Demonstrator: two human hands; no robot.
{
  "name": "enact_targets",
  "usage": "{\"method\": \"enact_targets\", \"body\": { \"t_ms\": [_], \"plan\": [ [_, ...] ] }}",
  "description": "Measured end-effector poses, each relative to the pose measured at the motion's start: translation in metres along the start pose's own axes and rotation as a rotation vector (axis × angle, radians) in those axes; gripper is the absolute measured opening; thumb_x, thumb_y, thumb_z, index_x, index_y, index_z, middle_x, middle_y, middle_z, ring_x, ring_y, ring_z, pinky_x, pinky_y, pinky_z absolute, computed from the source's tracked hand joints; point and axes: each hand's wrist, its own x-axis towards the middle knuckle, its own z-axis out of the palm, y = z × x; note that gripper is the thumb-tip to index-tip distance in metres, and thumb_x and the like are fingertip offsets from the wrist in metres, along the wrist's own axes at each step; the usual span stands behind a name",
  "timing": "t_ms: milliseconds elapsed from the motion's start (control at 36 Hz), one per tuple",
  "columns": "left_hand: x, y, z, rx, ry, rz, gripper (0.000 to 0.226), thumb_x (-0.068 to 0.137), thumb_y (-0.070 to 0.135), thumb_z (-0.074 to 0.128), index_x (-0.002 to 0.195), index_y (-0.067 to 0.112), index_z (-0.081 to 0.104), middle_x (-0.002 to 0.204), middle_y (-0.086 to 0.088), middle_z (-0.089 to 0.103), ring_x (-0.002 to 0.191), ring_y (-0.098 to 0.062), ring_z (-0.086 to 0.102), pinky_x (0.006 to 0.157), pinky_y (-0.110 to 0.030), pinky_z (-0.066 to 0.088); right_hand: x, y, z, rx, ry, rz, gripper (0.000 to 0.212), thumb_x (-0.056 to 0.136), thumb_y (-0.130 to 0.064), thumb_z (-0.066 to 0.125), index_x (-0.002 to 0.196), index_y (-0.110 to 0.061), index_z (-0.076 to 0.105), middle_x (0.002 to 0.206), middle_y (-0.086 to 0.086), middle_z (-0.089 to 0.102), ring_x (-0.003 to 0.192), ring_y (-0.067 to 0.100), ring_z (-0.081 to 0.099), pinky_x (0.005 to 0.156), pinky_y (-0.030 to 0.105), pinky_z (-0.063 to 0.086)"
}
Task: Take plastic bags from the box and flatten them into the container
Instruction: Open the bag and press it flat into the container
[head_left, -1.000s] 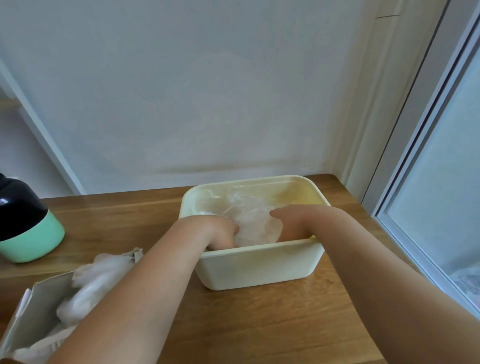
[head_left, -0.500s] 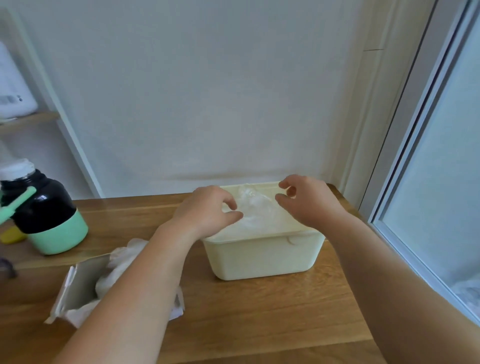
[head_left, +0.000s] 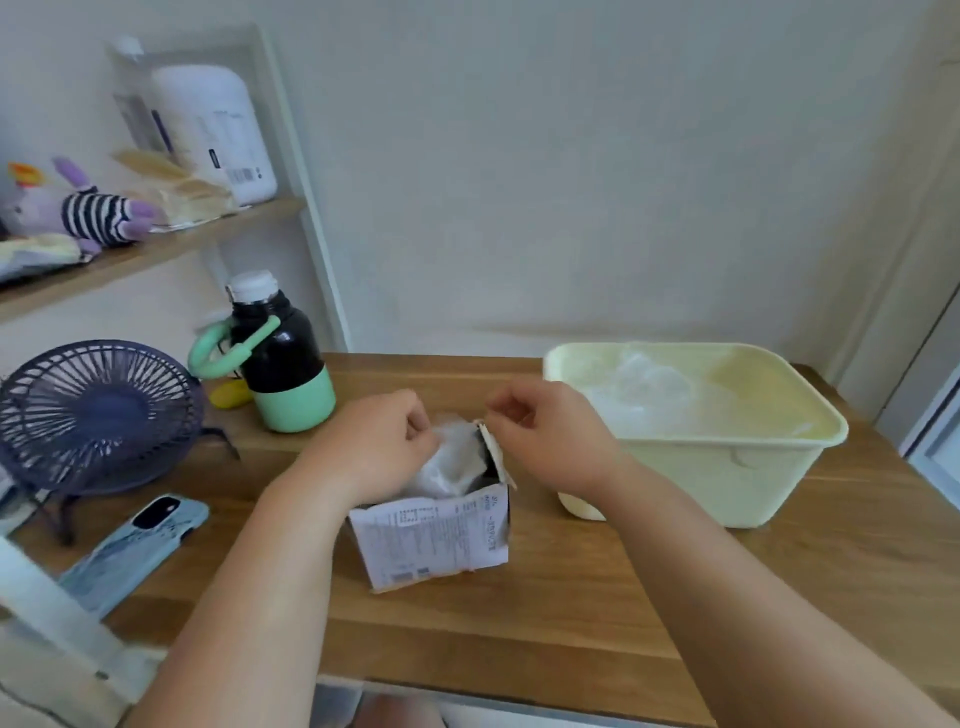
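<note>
**Hands close on the next bag**

Fingers of the left hand (head_left: 379, 447) curled onto plastic bags (head_left: 452, 460) in the torn cardboard box (head_left: 436, 535). Those of the right hand (head_left: 550, 441) curled beside its flap (head_left: 491, 447). Neither grip was clear. Pinching one bag alone looked wisest, with the cream container (head_left: 727, 478) beyond the right knuckles.

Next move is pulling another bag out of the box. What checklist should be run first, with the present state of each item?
1. Box open at the top, bags showing: ok.
2. Left hand at the bags, fingers curled: ok.
3. Firm grip on a single bag: cannot tell.
4. Right hand steadying the box flap: cannot tell.
5. Container upright beside the box, not full: ok.
</note>
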Motion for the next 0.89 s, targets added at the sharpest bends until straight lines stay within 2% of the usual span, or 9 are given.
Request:
{"method": "enact_targets", "body": {
  "t_ms": [56,139,222,389,528,611,667,778,889],
  "plan": [
    [-0.005,-0.006,0.005,0.054,-0.074,-0.057,0.019,0.094,0.042,0.055,0.103,0.026,0.055,0.097,0.009,0.062,0.088,-0.011,0.060,0.083,-0.037,0.052,0.002,0.001,0.017,-0.031,-0.084,0.017,0.021,0.092,-0.018,0.057,0.111,-0.020,0.064,0.097,-0.011,0.061,0.090,0.006,0.056,0.077,0.016,0.045],
    [-0.008,-0.008,0.009,0.075,-0.099,-0.038,0.021,0.095,0.039,0.054,0.101,0.021,0.062,0.097,0.004,0.066,0.089,-0.015,0.063,0.083,-0.039,0.053,0.004,0.004,0.032,-0.072,-0.136,0.030,0.031,0.090,-0.011,0.055,0.120,-0.017,0.062,0.106,-0.008,0.061,0.092,0.004,0.053,0.073,0.010,0.039],
    [-0.009,-0.008,0.008,0.034,-0.091,-0.010,0.016,0.094,0.032,0.058,0.097,0.021,0.069,0.095,0.004,0.069,0.088,-0.014,0.065,0.081,-0.038,0.054,0.006,0.007,0.034,-0.094,-0.137,0.044,0.033,0.089,-0.007,0.054,0.119,-0.018,0.062,0.096,-0.013,0.057,0.088,0.004,0.053,0.065,0.005,0.037],
    [-0.005,-0.015,0.015,-0.092,-0.002,-0.005,0.011,0.090,0.023,0.065,0.087,0.033,0.068,0.079,0.015,0.069,0.077,-0.002,0.064,0.073,-0.028,0.055,0.006,0.008,0.034,-0.090,-0.180,0.051,0.033,0.088,-0.009,0.056,0.119,-0.020,0.063,0.089,-0.016,0.057,0.087,0.005,0.057,0.072,0.010,0.043],
    [-0.003,-0.016,0.019,-0.033,-0.058,0.027,0.007,0.095,0.029,0.057,0.098,0.029,0.064,0.091,0.012,0.065,0.085,-0.007,0.063,0.079,-0.032,0.055,0.006,0.010,0.031,-0.019,-0.195,0.062,0.032,0.089,-0.012,0.056,0.120,-0.020,0.062,0.092,-0.014,0.058,0.080,-0.001,0.055,0.065,0.007,0.042],
    [-0.001,-0.016,0.019,0.027,-0.096,0.039,0.015,0.097,0.030,0.055,0.092,0.025,0.068,0.076,0.010,0.061,0.071,-0.009,0.058,0.062,-0.028,0.046,0.006,0.011,0.032,-0.025,-0.203,0.051,0.034,0.089,-0.011,0.055,0.121,-0.020,0.062,0.096,-0.013,0.058,0.084,0.001,0.055,0.068,0.005,0.040],
    [-0.001,-0.016,0.020,-0.001,-0.064,0.031,0.011,0.094,0.025,0.059,0.088,0.027,0.068,0.065,0.013,0.058,0.064,-0.003,0.054,0.060,-0.025,0.042,0.005,0.012,0.032,-0.037,-0.208,0.042,0.034,0.090,-0.011,0.055,0.122,-0.019,0.061,0.100,-0.012,0.058,0.089,0.002,0.055,0.070,0.004,0.039],
    [-0.003,-0.017,0.023,-0.145,0.111,-0.009,0.015,0.087,0.021,0.066,0.092,0.035,0.065,0.077,0.020,0.066,0.078,0.001,0.062,0.076,-0.031,0.055,0.003,0.012,0.033,-0.023,-0.226,0.046,0.035,0.089,-0.016,0.057,0.124,-0.020,0.060,0.102,-0.011,0.060,0.091,0.003,0.057,0.073,0.008,0.044],
    [-0.004,-0.012,0.025,-0.378,0.255,0.079,0.019,0.082,0.021,0.075,0.081,0.036,0.063,0.072,0.017,0.066,0.074,0.001,0.062,0.070,-0.022,0.052,0.003,0.010,0.033,0.021,-0.254,0.039,0.032,0.089,-0.021,0.059,0.120,-0.026,0.060,0.095,-0.008,0.064,0.079,0.005,0.058,0.068,0.015,0.045]
  ]
}}
